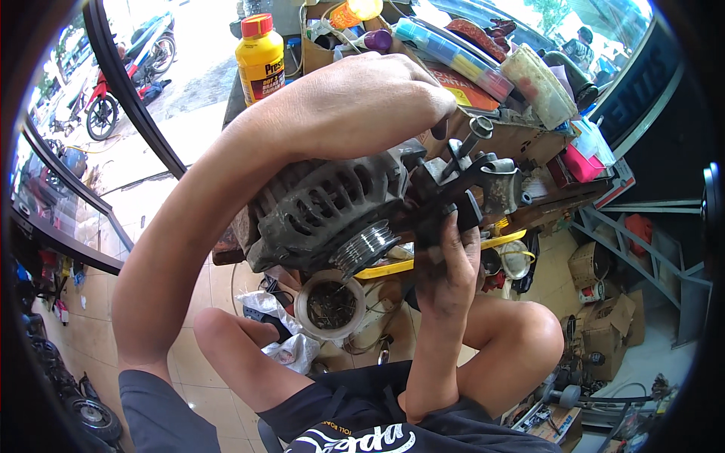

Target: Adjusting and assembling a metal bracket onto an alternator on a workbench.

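A dirty cast-metal alternator [317,204] with a ribbed silver pulley [362,249] sits raised in the middle of the view. My left hand [393,98] arches over its top, fingers curled down at its far right end; what they grip is hidden. My right hand [449,264] is below the dark bracket assembly [467,213] at the alternator's right, thumb and fingers closed on it. A bolt with a washer [479,130] sticks up from the bracket, just right of my left fingers.
Behind stands a cluttered wooden bench [559,196] with a yellow bottle [258,57] and plastic organizer cases [445,57]. Below are a white tub [302,306] and my bent knees. Cardboard boxes [612,340] lie right; a glass door frame and motorbikes stand left. A person is outside, top right.
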Motion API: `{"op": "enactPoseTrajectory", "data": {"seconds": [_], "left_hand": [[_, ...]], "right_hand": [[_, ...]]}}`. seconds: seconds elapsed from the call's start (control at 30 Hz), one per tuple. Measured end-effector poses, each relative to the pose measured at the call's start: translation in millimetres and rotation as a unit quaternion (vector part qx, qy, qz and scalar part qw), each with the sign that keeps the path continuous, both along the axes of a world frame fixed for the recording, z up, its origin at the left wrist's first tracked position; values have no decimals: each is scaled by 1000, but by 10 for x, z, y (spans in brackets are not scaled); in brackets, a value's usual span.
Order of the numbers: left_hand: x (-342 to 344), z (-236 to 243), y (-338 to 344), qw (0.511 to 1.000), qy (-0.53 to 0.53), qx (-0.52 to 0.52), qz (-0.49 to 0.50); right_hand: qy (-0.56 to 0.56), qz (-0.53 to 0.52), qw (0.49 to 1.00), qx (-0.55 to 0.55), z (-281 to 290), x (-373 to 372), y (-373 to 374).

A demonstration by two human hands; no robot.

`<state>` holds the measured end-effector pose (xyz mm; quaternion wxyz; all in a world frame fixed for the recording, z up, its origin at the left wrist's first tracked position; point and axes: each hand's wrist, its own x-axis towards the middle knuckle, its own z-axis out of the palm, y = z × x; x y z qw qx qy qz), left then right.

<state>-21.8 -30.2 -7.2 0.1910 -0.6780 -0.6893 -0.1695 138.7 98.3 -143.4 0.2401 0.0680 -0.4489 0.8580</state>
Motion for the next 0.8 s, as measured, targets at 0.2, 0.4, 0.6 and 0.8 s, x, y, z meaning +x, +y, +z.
{"op": "enactPoseTrajectory", "data": {"seconds": [0.2,0.4,0.6,0.8], "left_hand": [[74,18,56,999,-49,-13,-15],[182,91,64,999,5,-27,43],[681,146,-164,964,-149,-31,218],[907,-170,-190,952,-57,81,291]], "right_hand": [[3,-69,998,-15,-82,40,-70],[38,-15,998,-46,-169,-4,51],[14,-54,997,-58,-143,12,27],[5,-12,1000,-27,-10,-35,31]]}}
